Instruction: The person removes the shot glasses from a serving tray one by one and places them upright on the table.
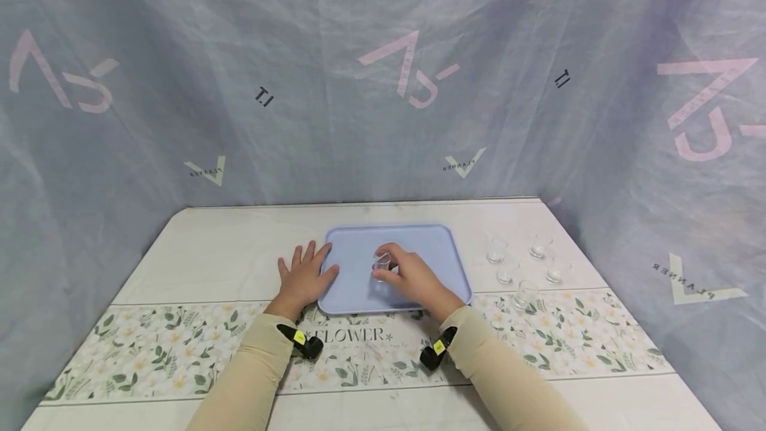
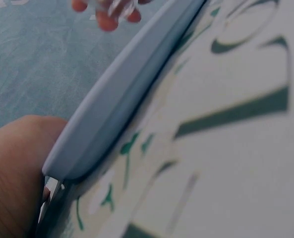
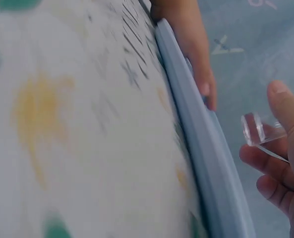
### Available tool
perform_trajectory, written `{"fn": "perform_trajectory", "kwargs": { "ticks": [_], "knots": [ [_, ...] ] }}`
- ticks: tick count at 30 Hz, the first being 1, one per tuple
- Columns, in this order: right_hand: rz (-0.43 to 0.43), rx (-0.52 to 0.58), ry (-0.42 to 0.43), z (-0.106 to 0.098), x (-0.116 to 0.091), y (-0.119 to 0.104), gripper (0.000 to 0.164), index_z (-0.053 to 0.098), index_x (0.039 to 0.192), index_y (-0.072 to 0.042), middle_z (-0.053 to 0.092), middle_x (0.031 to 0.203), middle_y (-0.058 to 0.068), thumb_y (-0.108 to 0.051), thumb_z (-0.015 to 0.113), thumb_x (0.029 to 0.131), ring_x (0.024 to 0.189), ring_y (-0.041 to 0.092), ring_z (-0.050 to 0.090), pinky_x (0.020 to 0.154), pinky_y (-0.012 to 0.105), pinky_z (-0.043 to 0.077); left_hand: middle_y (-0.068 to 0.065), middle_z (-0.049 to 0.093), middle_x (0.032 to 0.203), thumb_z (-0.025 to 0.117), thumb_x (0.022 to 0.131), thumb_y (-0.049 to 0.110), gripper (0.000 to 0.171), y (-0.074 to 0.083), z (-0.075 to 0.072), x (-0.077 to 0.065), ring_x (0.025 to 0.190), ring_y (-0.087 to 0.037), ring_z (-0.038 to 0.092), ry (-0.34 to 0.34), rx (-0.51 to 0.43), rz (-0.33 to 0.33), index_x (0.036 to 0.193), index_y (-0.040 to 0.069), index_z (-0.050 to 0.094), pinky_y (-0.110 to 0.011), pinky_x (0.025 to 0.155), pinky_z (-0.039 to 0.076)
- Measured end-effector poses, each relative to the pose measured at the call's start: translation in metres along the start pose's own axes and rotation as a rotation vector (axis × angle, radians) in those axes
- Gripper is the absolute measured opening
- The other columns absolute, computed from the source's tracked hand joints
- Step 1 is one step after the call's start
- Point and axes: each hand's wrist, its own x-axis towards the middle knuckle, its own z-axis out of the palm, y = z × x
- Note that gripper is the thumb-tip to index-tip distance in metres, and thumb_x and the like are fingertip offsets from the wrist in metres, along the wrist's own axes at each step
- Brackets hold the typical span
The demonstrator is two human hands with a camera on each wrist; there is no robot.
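Observation:
Over the middle of a light blue tray (image 1: 353,296), my right hand (image 1: 413,276) pinches a small clear shot glass (image 1: 382,263) between thumb and fingers. In the right wrist view the thick base of that shot glass (image 3: 253,130) shows beyond the thumb. My left hand (image 1: 304,278) lies spread with straight fingers at the tray's left edge, thumb and forefinger reaching onto the rim. The left wrist view catches only part of the left hand (image 2: 23,163) beside the tray's wall (image 2: 107,94).
To the right of the tray several clear shot glasses stand on the tablecloth, the nearest glass (image 1: 525,296) on its floral band (image 1: 574,331). A grey-blue curtain (image 1: 335,138) rises behind the table and along both sides.

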Motion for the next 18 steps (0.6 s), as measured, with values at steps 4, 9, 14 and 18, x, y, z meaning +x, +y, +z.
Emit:
{"fn": "perform_trajectory", "kwargs": {
  "ticks": [4, 9, 14, 18],
  "knots": [
    [0.000, -0.001, 0.014, -0.018, -0.006, 0.007, 0.040, 0.056, 0.129, -0.015, 0.075, 0.093, -0.001, -0.035, 0.069, 0.097, 0.077, 0.015, 0.068, 0.064, 0.029, 0.050, -0.020, 0.017, 0.167, 0.044, 0.102, 0.054, 0.070, 0.003, -0.003, -0.001, 0.152, -0.048, 0.004, 0.007, -0.008, 0.003, 0.160, 0.018, 0.032, -0.073, 0.112, -0.010],
    [0.019, -0.026, 0.020, -0.046, -0.015, 0.012, 0.040, 0.056, 0.128, -0.015, 0.075, 0.090, -0.003, -0.035, 0.070, 0.096, 0.073, 0.017, 0.068, 0.059, 0.031, 0.048, -0.020, 0.017, 0.167, 0.045, 0.102, 0.052, 0.069, 0.003, -0.004, -0.002, 0.152, -0.048, 0.005, 0.005, -0.001, -0.001, 0.161, 0.018, 0.031, -0.074, 0.112, -0.008],
    [0.041, -0.091, 0.021, -0.076, -0.025, 0.017, 0.040, 0.055, 0.127, -0.017, 0.074, 0.088, -0.007, -0.038, 0.069, 0.096, 0.074, 0.014, 0.067, 0.062, 0.032, 0.050, -0.018, 0.014, 0.168, 0.045, 0.102, 0.053, 0.070, 0.002, -0.004, -0.002, 0.153, -0.047, 0.002, -0.008, 0.003, -0.009, 0.162, 0.020, 0.029, -0.073, 0.112, -0.010],
    [0.058, -0.133, 0.028, -0.101, -0.036, 0.022, 0.043, 0.055, 0.129, -0.014, 0.073, 0.088, -0.006, -0.038, 0.069, 0.096, 0.071, 0.013, 0.065, 0.060, 0.033, 0.049, -0.017, 0.013, 0.168, 0.044, 0.103, 0.053, 0.070, 0.001, -0.003, -0.001, 0.153, -0.046, 0.000, -0.018, 0.001, -0.008, 0.162, 0.022, 0.027, -0.073, 0.112, -0.012]
  ]
}}
